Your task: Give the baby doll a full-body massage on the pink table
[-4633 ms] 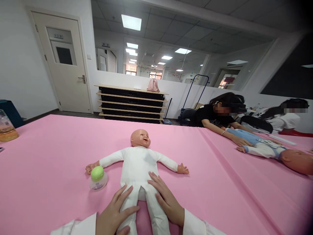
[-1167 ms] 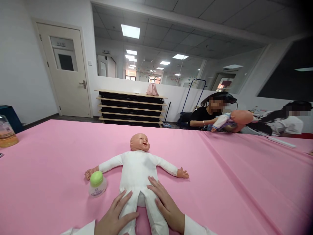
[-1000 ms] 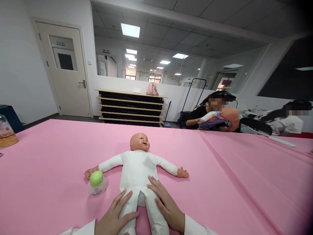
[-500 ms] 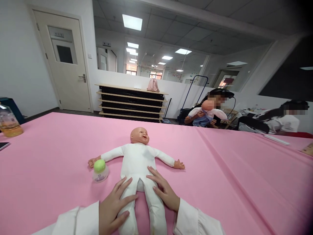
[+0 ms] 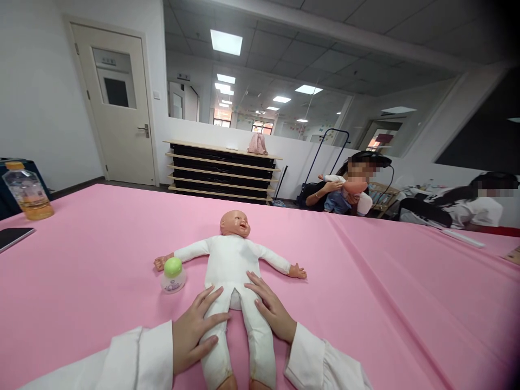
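A baby doll with a white cloth body lies face up on the pink tablecloth, arms spread and head away from me. Across the thigh on the left rests my left hand, fingers apart. My right hand lies on the other hip and thigh with its fingers stretched out. Neither hand grips anything. Beside the doll's hand on the left stands a small clear jar with a green lid.
A bottle of amber liquid and a phone are at the left edge. Beyond the table sit a person holding another doll and a second person. Stacked boards line the back wall.
The view has shifted a little left, bringing more of the bottle and phone into sight. My hands stay on the doll's legs. The person opposite has tilted their doll over.
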`<state>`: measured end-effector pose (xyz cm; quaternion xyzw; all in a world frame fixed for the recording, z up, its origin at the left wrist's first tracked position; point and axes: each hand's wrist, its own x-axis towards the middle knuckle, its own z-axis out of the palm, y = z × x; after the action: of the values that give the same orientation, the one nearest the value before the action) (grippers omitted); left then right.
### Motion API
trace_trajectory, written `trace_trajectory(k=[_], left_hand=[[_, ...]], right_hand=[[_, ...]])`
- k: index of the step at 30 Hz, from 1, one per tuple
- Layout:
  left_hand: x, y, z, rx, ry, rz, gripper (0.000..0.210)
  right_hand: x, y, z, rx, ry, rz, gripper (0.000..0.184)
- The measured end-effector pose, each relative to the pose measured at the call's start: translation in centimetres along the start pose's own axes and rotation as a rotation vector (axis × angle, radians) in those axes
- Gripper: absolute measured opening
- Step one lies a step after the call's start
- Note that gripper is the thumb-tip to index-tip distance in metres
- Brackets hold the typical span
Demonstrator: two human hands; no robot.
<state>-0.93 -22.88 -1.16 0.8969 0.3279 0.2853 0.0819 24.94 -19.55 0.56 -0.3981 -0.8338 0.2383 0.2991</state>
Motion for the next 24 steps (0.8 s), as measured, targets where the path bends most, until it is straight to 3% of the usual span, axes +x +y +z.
trace_trajectory(k=[24], left_hand=[[-0.02,-0.05,0.14,-0.016,0.006,0.007,0.038]], right_hand=[[-0.04,0.11,0.03,-0.015,-0.001,-0.010,0.038]])
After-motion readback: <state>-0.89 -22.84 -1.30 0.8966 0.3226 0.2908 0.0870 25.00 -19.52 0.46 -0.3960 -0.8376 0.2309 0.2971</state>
